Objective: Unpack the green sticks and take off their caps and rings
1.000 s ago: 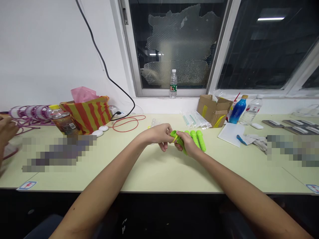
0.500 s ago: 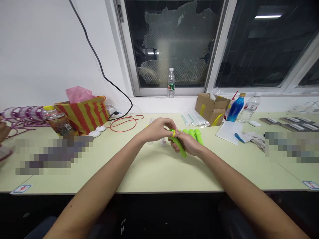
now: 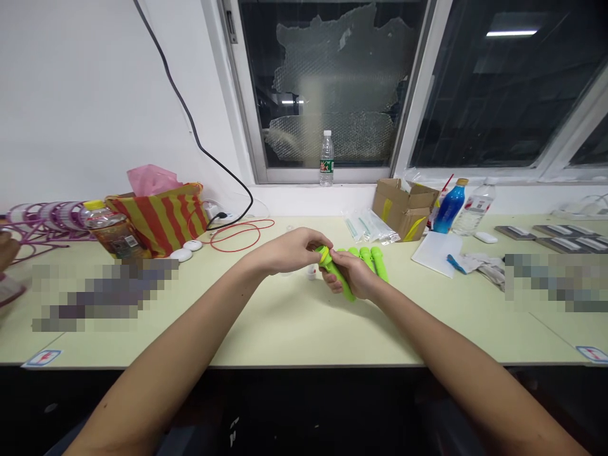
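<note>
My right hand [image 3: 356, 272] is wrapped round a bright green tube [image 3: 342, 284], which slants with its wider head up and to the left. At that head, the fingers of my left hand [image 3: 299, 248] close on the tube's yellow rim [image 3: 325, 256]. Similar green tubes [image 3: 379, 263] lie side by side on the table just behind my right hand. A small whitish piece [image 3: 311, 272] sits under my left hand, partly hidden.
Clear plastic bags [image 3: 368, 226] lie before a cardboard box [image 3: 403, 209]. A blue bottle [image 3: 450, 206], white sheet [image 3: 437, 252] and gloves [image 3: 482, 263] are to the right. Red cable [image 3: 242, 235], a striped bag [image 3: 161, 218] and a drink bottle [image 3: 111, 231] stand left, near another person's hand [image 3: 7, 247].
My left hand has shifted slightly left and down at the tube's head, showing more of the yellow rim. My right hand keeps its hold on the tube, nearly still.
</note>
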Demonstrator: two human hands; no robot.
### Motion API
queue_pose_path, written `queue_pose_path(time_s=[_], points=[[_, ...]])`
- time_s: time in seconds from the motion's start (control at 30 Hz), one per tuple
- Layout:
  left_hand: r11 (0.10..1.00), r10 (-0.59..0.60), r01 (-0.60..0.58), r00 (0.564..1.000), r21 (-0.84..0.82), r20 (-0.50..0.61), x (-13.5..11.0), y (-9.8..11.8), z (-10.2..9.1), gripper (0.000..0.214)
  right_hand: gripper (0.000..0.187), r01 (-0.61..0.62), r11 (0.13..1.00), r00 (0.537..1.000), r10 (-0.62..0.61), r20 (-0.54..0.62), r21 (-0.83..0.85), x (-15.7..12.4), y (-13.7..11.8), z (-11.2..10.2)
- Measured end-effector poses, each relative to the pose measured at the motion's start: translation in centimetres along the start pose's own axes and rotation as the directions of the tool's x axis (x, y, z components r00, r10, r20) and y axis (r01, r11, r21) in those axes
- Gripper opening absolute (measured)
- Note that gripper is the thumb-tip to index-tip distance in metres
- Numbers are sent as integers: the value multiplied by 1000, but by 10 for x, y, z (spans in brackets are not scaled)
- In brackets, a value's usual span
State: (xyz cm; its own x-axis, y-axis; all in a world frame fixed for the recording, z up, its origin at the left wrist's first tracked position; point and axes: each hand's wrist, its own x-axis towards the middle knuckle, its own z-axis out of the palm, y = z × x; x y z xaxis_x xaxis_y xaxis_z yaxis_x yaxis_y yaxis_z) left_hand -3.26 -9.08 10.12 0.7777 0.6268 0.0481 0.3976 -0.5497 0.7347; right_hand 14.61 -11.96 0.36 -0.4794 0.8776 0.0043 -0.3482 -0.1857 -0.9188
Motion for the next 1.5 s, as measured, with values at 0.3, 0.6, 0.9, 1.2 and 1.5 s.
queue_pose_path(time_s=[0.3, 0.6, 0.9, 1.2, 1.5], points=[[993, 61, -80, 979, -91, -194, -3, -16, 11, 39, 36, 72, 995, 995, -76, -60, -70, -4, -2, -3], [842, 462, -204, 751, 499, -472, -1, -31, 33, 17, 32, 312, 906, 936, -344, -70, -286, -5, 3, 1], [552, 655, -45, 642, 833, -399, 11, -49, 42, 20, 38, 293, 888, 931, -350, -107, -355, -3, 5, 8], [547, 633, 36, 637, 836, -441, 17, -63, 44, 20, 34, 288, 876, 884, -399, -243, -387, 2, 10, 10], [631, 570, 36, 657, 775, -494, 15, -62, 46, 18, 39, 218, 731, 789, -523, -324, -647, 2, 17, 4]])
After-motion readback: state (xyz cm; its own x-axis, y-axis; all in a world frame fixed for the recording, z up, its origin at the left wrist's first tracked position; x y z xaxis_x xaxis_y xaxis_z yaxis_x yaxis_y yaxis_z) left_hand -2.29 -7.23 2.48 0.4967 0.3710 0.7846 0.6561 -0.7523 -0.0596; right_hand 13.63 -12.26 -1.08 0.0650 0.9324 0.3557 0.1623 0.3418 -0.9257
